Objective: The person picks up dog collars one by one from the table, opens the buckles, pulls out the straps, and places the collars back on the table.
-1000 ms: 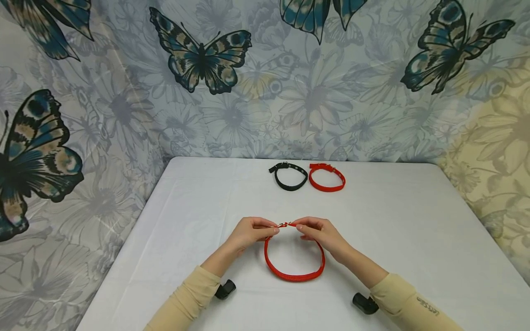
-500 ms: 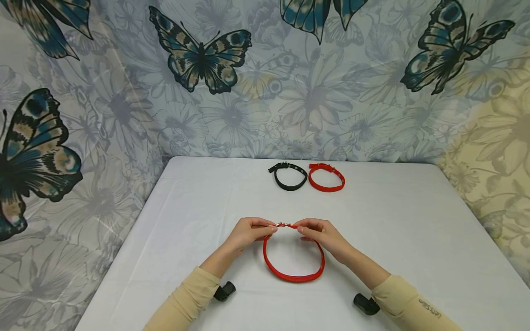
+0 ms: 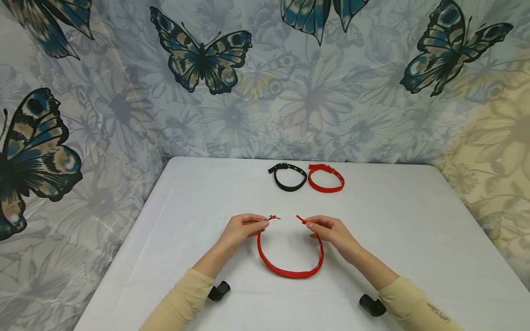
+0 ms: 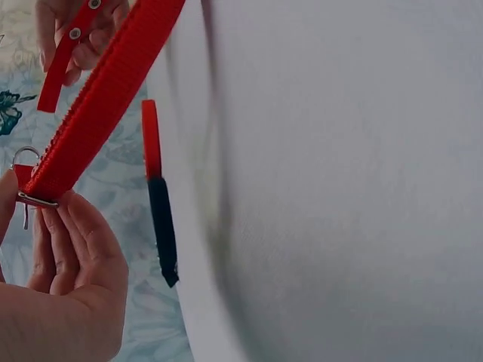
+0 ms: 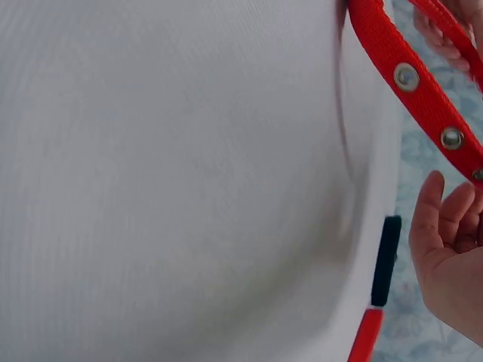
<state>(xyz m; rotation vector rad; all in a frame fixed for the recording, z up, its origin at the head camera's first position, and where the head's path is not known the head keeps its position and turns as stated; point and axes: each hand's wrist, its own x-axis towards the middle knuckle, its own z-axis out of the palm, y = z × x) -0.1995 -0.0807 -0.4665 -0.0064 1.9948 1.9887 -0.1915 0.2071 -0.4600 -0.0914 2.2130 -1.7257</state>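
Observation:
A red collar [image 3: 290, 274] with metal eyelets hangs in a wide loop between my two hands, its ends apart. My left hand [image 3: 244, 230] pinches the buckle end; the metal buckle [image 4: 38, 200] and a D-ring [image 4: 27, 154] show at the fingertips in the left wrist view. My right hand [image 3: 333, 232] pinches the strap near the other end, and the free tip [image 3: 300, 217] sticks out past the fingers. Eyelets [image 5: 406, 77] run along the strap close to the right hand in the right wrist view.
At the table's far side lie a buckled black collar [image 3: 290, 188] and, right beside it, a buckled red collar [image 3: 327, 189]. The white-covered table [image 3: 198, 193] meets a butterfly-patterned backdrop [image 3: 265, 115] behind.
The collar's ends, joined at the buckle before, have come apart. My left hand has moved left and my right hand slightly right, leaving a gap between the ends.

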